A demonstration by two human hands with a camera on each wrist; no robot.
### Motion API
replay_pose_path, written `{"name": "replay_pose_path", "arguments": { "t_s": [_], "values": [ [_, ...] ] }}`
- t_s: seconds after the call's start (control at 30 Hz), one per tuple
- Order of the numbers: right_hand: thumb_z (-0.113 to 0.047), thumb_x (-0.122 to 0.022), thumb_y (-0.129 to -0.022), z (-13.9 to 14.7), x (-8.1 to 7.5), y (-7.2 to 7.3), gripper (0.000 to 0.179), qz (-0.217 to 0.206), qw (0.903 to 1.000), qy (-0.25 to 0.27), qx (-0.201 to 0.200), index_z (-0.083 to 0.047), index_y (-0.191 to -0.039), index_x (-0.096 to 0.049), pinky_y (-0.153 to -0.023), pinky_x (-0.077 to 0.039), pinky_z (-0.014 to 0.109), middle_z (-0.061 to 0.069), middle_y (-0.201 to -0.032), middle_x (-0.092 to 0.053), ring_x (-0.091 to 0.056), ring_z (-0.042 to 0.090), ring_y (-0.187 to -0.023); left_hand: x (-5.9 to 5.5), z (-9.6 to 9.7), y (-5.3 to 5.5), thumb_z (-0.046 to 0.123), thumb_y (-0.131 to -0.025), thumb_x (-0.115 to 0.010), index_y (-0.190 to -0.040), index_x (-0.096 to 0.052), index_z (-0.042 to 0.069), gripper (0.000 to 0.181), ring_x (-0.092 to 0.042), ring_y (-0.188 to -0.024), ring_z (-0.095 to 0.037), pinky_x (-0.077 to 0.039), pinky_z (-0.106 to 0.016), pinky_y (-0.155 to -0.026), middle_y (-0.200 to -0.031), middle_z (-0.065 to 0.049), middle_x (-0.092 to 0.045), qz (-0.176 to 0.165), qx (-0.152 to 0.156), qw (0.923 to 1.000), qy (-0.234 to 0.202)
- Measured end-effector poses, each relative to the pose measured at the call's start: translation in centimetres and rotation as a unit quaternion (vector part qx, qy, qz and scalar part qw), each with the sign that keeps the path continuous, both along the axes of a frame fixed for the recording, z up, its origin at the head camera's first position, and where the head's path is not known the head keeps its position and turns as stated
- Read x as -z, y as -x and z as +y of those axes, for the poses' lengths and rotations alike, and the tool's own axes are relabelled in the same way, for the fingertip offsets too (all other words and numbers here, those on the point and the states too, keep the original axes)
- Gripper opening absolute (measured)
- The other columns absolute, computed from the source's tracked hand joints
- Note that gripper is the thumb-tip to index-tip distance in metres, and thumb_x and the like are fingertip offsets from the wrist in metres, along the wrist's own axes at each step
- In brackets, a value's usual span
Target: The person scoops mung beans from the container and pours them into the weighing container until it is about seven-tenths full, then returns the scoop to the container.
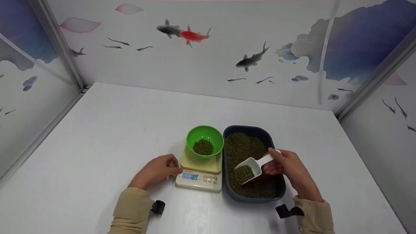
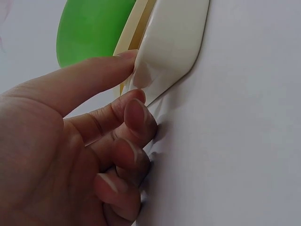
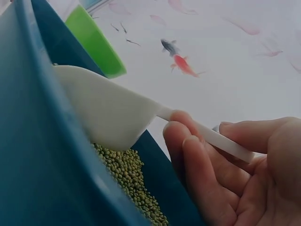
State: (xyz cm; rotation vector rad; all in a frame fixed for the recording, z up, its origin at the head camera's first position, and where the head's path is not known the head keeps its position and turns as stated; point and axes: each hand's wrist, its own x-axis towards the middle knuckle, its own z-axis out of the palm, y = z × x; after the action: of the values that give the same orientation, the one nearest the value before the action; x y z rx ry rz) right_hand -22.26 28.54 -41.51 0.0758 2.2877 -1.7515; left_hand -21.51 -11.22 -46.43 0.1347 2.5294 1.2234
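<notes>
My right hand (image 1: pixel 283 162) grips the handle of a white scoop (image 1: pixel 254 168), whose bowl carries small green beans that look like mung beans. The scoop is tilted inside a dark blue tub (image 1: pixel 227 187), close over more of the same beans (image 3: pixel 124 172). On the left, my left hand (image 1: pixel 159 170) rests by a white kitchen scale (image 1: pixel 198 185), its thumb tip at the scale's corner and its other fingers loosely curled beside it. A green bowl (image 1: pixel 208 131) with a small heap of beans (image 1: pixel 203 148) stands on the scale's yellowish platform (image 1: pixel 201 164). The lit display (image 1: pixel 190 176) reads about 189.
The tub stands right beside the scale, on its right. Both are on a white table (image 1: pixel 123 120), backed by a white wall (image 1: pixel 201 68) with painted fish. Dark straps (image 1: pixel 158 207) are at the sleeves.
</notes>
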Motion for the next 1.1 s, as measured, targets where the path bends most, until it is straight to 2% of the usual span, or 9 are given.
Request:
{"name": "replay_pose_path", "arguments": {
  "t_s": [0.27,0.43,0.6,0.7,0.87,1.0,1.07,1.1],
  "values": [
    [-0.040,-0.055,-0.086,0.7,0.1,0.2,0.050,-0.017,0.9972,0.067,0.026,0.006,-0.104,-0.050,-0.063,-0.051,0.034,0.015,-0.072,-0.064,-0.063,0.023,-0.065,-0.1,0.0,0.0,0.038,-0.075,-0.067,-0.085,-0.057,0.018,0.024,-0.051,-0.062,-0.015,-0.040,-0.030,-0.058,-0.071,0.001,-0.056,0.005,0.007,0.9999,0.007],
    [-0.037,-0.055,-0.087,1.1,0.1,0.2,0.044,-0.012,0.9943,0.101,0.032,0.005,-0.099,-0.053,-0.059,-0.051,0.030,0.011,-0.068,-0.064,-0.062,0.018,-0.060,-0.2,0.0,0.0,0.036,-0.076,-0.067,-0.085,-0.057,0.017,0.024,-0.052,-0.063,-0.016,-0.040,-0.030,-0.057,-0.070,0.000,-0.057,-0.003,0.005,1.0000,-0.003],
    [-0.033,-0.055,-0.087,1.4,-0.3,0.2,0.034,-0.018,0.9857,0.157,0.058,0.000,-0.094,-0.058,-0.054,-0.050,0.025,0.008,-0.062,-0.062,-0.060,0.014,-0.054,-0.2,0.0,0.0,0.035,-0.076,-0.067,-0.085,-0.057,0.016,0.023,-0.052,-0.062,-0.016,-0.040,-0.029,-0.057,-0.070,-0.001,-0.057,0.000,0.006,1.0000,-0.004],
    [-0.029,-0.056,-0.087,1.5,-0.5,0.1,0.031,-0.024,0.9751,0.210,0.066,0.001,-0.092,-0.060,-0.051,-0.049,0.023,0.007,-0.059,-0.061,-0.058,0.013,-0.051,-0.1,0.0,0.0,0.036,-0.077,-0.067,-0.085,-0.057,0.017,0.024,-0.052,-0.063,-0.016,-0.040,-0.029,-0.057,-0.070,0.000,-0.056,0.004,0.008,1.0000,-0.001],
    [-0.024,-0.051,-0.091,1.9,-1.0,0.0,0.026,-0.028,0.9526,0.301,0.034,0.000,-0.093,-0.062,-0.054,-0.049,0.022,0.006,-0.062,-0.062,-0.058,0.011,-0.053,0.0,0.0,0.1,0.038,-0.076,-0.066,-0.086,-0.057,0.017,0.025,-0.052,-0.063,-0.015,-0.040,-0.030,-0.057,-0.071,0.000,-0.056,0.006,0.006,1.0000,-0.001],
    [-0.023,-0.050,-0.091,2.1,-1.1,-0.1,0.025,-0.028,0.9353,0.351,0.041,-0.002,-0.091,-0.063,-0.054,-0.049,0.021,0.006,-0.063,-0.063,-0.060,0.011,-0.055,0.1,0.0,0.1,0.038,-0.076,-0.066,-0.086,-0.057,0.016,0.026,-0.051,-0.063,-0.015,-0.040,-0.029,-0.057,-0.071,0.000,-0.056,0.008,0.008,0.9999,0.004],
    [-0.023,-0.049,-0.092,2.1,-1.1,-0.1,0.026,-0.023,0.9243,0.379,0.041,-0.002,-0.090,-0.063,-0.054,-0.049,0.021,0.007,-0.065,-0.064,-0.061,0.012,-0.056,0.1,0.0,0.1,0.038,-0.076,-0.066,-0.086,-0.057,0.017,0.026,-0.051,-0.063,-0.015,-0.040,-0.029,-0.057,-0.071,0.000,-0.056,0.010,0.009,0.9999,0.006],
    [-0.023,-0.047,-0.093,2.2,-1.1,-0.1,0.027,-0.020,0.9150,0.402,0.032,-0.001,-0.091,-0.063,-0.054,-0.049,0.021,0.008,-0.066,-0.064,-0.062,0.013,-0.058,0.1,0.0,0.1,0.038,-0.076,-0.067,-0.086,-0.057,0.017,0.026,-0.051,-0.063,-0.015,-0.040,-0.029,-0.057,-0.071,0.000,-0.056,0.008,0.008,0.9999,0.007]
  ]
}}
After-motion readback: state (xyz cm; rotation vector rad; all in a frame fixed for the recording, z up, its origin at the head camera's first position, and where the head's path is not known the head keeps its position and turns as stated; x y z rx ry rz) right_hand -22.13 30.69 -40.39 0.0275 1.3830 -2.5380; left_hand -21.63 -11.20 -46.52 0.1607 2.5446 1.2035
